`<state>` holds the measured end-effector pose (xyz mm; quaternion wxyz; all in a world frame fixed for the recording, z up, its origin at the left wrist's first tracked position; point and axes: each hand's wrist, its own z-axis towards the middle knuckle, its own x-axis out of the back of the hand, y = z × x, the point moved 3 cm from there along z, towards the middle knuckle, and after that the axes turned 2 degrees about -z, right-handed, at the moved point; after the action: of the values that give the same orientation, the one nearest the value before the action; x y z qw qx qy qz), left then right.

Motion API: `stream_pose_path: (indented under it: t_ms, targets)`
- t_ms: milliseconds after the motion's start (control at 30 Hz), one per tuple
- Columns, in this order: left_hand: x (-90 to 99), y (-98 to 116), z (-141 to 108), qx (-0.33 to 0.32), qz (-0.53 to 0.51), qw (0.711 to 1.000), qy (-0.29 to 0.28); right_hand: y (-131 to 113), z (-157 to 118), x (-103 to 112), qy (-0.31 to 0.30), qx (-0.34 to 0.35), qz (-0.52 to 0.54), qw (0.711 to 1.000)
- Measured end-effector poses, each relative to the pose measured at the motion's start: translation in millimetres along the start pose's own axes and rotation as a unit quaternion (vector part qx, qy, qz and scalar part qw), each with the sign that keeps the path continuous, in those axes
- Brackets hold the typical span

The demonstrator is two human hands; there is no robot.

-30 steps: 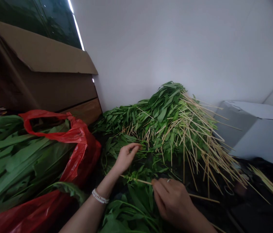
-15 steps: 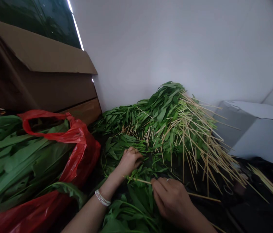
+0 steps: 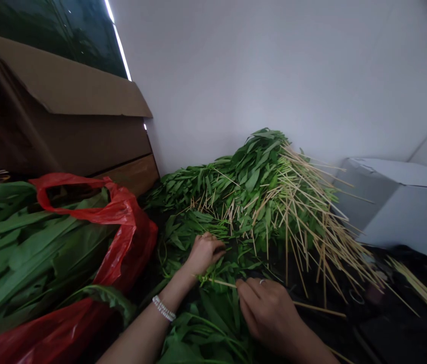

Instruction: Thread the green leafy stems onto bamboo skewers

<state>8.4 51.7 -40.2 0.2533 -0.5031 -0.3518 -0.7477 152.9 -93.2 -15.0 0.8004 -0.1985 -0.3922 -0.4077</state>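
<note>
A wooden skewer (image 3: 221, 282) is pinched in my right hand (image 3: 266, 306), which wears a ring. Bits of green leaf and stem sit at the skewer's left end, and its other end sticks out to the right behind the hand. My left hand (image 3: 204, 252), with a beaded bracelet at the wrist, reaches over loose leafy greens (image 3: 185, 230) in front of me. Its fingers are curled down among the stems, and their tips are hidden. More long-leaved greens (image 3: 205, 328) lie below, between my forearms.
Skewered greens (image 3: 262, 162) are heaped against the wall, their sticks (image 3: 323, 232) pointing right. A red plastic bag (image 3: 126, 212) full of large leaves stands left, before a cardboard box (image 3: 73, 91). At right are a white box (image 3: 398, 207) and bare skewers (image 3: 421, 285).
My left hand has moved very slightly right and down among the greens. The right hand and its skewer have hardly moved.
</note>
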Motion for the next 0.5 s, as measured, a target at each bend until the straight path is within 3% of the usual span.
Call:
stream_pose_path:
  t_ms: [133, 267, 333, 400, 500]
  targets:
    - [7.5, 3.7, -0.4, -0.001, -0.036, 0.999, 0.029, 0.6, -0.1, 0.5, 0.005, -0.003, 0.0, 1.0]
    - [24.6, 2.1, 0.1, 0.025, -0.197, 0.971, 0.132, 5.7, 0.1, 4.2, 0.034, -0.008, -0.015, 0.999]
    - [31.8, -2.2, 0.0, 0.083, -0.33, 0.928, 0.153, 11.3, 0.1, 7.4, 0.059, -0.027, -0.026, 0.998]
    - [36.7, -3.8, -0.5, 0.139, -0.467, 0.862, 0.139, 18.2, -0.1, 10.7, 0.083, -0.056, -0.042, 0.994]
    - [43.4, 1.3, -1.7, 0.161, -0.61, 0.768, 0.112, 27.7, -0.7, 14.5, 0.109, -0.104, -0.059, 0.987]
